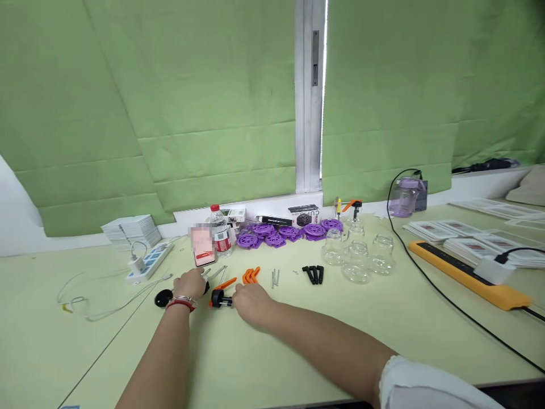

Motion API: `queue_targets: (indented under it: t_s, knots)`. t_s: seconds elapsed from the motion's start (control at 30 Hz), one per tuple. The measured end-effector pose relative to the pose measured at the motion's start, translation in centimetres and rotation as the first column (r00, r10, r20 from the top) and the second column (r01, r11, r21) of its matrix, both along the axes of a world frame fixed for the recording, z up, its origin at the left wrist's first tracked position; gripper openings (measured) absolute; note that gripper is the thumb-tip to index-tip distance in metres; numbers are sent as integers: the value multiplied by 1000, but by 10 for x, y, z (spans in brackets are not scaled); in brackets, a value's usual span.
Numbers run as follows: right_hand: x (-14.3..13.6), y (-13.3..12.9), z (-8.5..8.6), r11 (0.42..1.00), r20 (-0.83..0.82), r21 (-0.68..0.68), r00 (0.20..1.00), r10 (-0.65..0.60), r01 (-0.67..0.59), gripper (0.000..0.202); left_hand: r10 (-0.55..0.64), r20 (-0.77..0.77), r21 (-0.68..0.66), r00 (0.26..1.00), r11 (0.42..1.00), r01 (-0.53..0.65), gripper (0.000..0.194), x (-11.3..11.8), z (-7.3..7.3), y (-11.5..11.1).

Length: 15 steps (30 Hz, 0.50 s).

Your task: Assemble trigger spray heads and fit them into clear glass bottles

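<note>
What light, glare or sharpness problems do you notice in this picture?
In the head view, a white strip glares beside the window frame, pixel blocks cover part of the phone, a soft shadow lies beside the left forearm on the table, and the black part by the right hand shows little detail.

Phone (203,250) behind left hand (190,283), just left of bottle (221,236). Right hand (252,305) before cranks (251,276). Rods (273,279) between cranks and handles (314,275); jars (356,267) right of handles; power strip (455,272) right of jars, charger (493,269) on it. Discs (275,239) behind rods.
</note>
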State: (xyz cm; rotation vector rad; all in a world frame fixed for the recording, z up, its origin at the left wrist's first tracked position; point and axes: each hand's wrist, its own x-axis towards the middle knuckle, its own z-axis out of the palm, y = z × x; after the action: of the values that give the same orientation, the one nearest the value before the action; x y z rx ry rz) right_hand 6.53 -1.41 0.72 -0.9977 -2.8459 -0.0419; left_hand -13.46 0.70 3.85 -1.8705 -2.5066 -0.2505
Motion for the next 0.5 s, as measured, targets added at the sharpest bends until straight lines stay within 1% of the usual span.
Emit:
queue_targets:
  t_s: [0.07, 0.17, 0.27, 0.33, 0.4, 0.43, 0.47, 0.5]
  knots:
    - [-8, 2, -5, 1000, -5, -4, 1000, -28, 28, 20, -28, 1, -23, 1000, 999, 28, 34, 1, -8, 0]
    - [-11, 5, -10, 998, -27, -10, 998, -62, 61, 21, -62, -17, -29, 998, 998, 61, 31, 3, -17, -1]
    - [-7, 7, -11, 995, -59, -55, 995, -83, 80, 18, -58, -32, -27, 998, 998, 57, 25, 4, -21, -1]
    - [-1, 9, -9, 989, -114, -104, 987, -114, 102, 24, -56, -32, -23, 998, 998, 55, 21, 3, -21, -1]
    - [7, 13, -6, 979, -200, -137, 964, -177, 151, 28, -61, -31, -14, 998, 998, 61, 21, 3, -20, -2]
    - [11, 15, -4, 969, -240, -156, 944, -227, 194, 27, -62, -30, -7, 998, 998, 62, 23, 3, -19, -2]
    - [16, 19, -3, 949, -278, -193, 913, -298, 250, 25, -63, -24, 5, 998, 998, 63, 24, 3, -18, -1]
    - [20, 22, -2, 916, -302, -248, 874, -382, 315, 22, -63, -12, 25, 998, 998, 63, 25, 3, -17, -1]
